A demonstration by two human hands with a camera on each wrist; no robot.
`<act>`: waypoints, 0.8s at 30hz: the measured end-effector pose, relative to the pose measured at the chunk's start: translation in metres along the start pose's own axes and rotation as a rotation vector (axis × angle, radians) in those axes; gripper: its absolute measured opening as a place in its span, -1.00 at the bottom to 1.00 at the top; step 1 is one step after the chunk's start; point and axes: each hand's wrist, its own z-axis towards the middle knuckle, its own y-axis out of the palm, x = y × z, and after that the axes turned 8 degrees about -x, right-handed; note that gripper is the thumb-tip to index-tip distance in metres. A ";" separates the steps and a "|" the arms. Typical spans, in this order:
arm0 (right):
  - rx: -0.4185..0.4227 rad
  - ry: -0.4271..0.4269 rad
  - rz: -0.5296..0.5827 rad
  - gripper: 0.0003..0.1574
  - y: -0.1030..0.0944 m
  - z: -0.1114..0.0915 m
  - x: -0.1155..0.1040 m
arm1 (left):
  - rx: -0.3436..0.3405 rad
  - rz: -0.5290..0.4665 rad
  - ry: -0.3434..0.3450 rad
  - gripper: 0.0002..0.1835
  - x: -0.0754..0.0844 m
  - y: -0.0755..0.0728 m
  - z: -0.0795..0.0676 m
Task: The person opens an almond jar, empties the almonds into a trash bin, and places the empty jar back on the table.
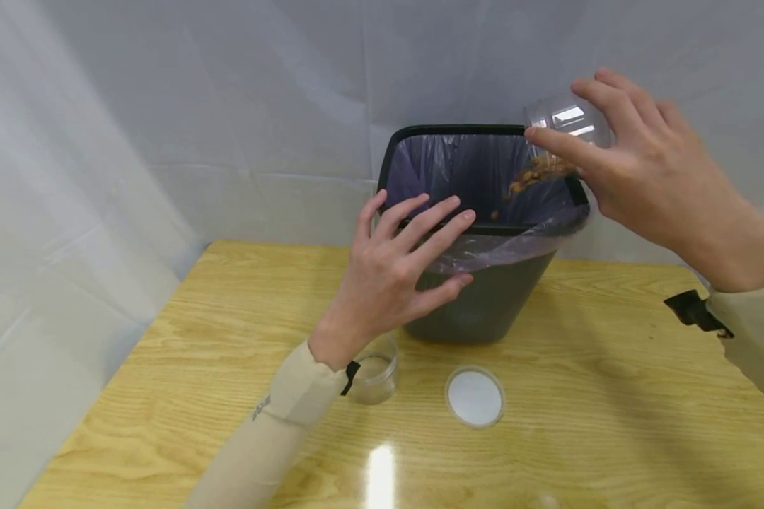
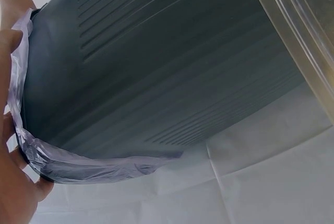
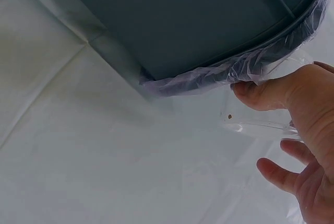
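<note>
My right hand (image 1: 658, 159) grips a clear plastic jar (image 1: 569, 116), tipped over the right side of a dark trash bin (image 1: 477, 300). Small brown pieces (image 1: 537, 171) spill from the jar's mouth into the bin; their kind is unclear. In the right wrist view, the thumb presses the jar (image 3: 255, 117) beside the bin's lined rim. My left hand (image 1: 388, 265) holds the bin's near rim, fingers spread over the edge and thumb on the outside. A thin translucent liner (image 1: 496, 253) folds over that rim. Its lower part inside the bin is in shadow.
An uncapped clear container (image 1: 378, 385) stands on the wooden table (image 1: 229, 339), partly behind my left wrist. To its right lies a round white-centred lid (image 1: 475, 398). White sheeting (image 1: 261, 106) hangs behind the table and on the left.
</note>
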 end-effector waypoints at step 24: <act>0.004 -0.045 -0.038 0.11 0.000 0.000 0.000 | -0.004 0.003 -0.002 -0.34 0.001 0.000 0.002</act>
